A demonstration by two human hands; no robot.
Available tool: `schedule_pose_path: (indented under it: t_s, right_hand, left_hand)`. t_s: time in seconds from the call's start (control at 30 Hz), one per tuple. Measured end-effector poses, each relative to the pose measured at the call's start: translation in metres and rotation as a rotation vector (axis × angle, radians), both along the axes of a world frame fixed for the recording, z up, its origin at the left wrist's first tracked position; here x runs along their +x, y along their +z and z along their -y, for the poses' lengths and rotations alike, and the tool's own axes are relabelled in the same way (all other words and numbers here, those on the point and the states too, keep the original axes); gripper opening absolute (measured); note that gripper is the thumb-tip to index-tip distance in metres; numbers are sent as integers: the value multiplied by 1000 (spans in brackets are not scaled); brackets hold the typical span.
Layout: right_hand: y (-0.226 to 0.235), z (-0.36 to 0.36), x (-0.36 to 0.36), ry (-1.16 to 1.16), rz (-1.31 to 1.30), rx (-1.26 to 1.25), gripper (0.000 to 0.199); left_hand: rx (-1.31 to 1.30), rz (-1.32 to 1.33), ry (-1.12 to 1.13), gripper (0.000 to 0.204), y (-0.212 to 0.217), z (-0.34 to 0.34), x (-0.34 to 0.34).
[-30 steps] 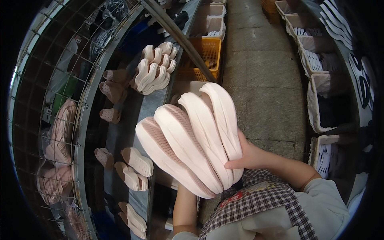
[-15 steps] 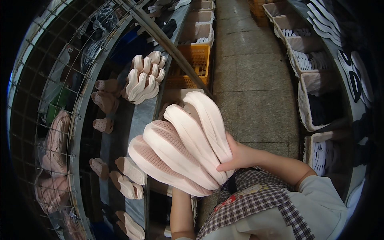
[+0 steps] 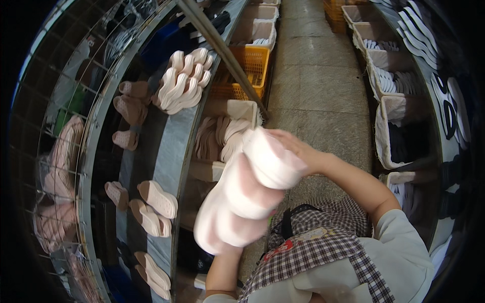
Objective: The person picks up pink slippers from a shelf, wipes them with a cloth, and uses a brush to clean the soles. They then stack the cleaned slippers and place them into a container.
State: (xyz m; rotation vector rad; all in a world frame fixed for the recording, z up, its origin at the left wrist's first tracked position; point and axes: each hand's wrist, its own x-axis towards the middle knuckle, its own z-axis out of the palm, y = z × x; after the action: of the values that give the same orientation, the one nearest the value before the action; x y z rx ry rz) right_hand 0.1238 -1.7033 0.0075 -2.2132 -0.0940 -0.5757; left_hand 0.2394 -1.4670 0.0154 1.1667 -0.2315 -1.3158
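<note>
A stack of several pale pink shoe soles (image 3: 247,189) is held up in front of me, tilted and smeared by motion. My right hand (image 3: 298,152) is closed on the upper right end of the stack, with its thumb side hidden by the soles. My left forearm (image 3: 224,270) reaches up to the lower end of the stack. The soles cover the left hand and its fingers. Just beyond the stack, a lined basket (image 3: 246,111) contains more pink soles (image 3: 222,134).
On my left runs a metal shelf (image 3: 159,166) with a pile of pink soles (image 3: 184,81) and pink slippers (image 3: 156,202). A slanting metal bar (image 3: 222,50) crosses by a yellow crate (image 3: 255,65). Lined baskets (image 3: 389,108) stand right of the floor aisle (image 3: 318,91).
The soles were fanned out with their treads showing; now they are turned more end-on and bunched together. My right hand has moved up and away, and the basket behind has come into sight.
</note>
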Motion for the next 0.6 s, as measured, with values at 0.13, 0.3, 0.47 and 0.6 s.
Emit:
schedule_pose_path:
  t_s: [0.13,0.3,0.47,0.6]
  right_hand:
    - [-3,7,11,-17,-40,-37,65]
    - [0,8,2,169,-98,91,54]
    - [0,7,-9,224,-167,440,45]
    - [-3,1,-12,201,-207,609,41]
  left_hand:
    - [-156,-263,147,47,-8,2,4]
    - [-229,-412,269,45,-3,-3,10]
    - [-237,-489,327,43,1,-9,10]
    - [-228,-508,357,41,1,-7,12]
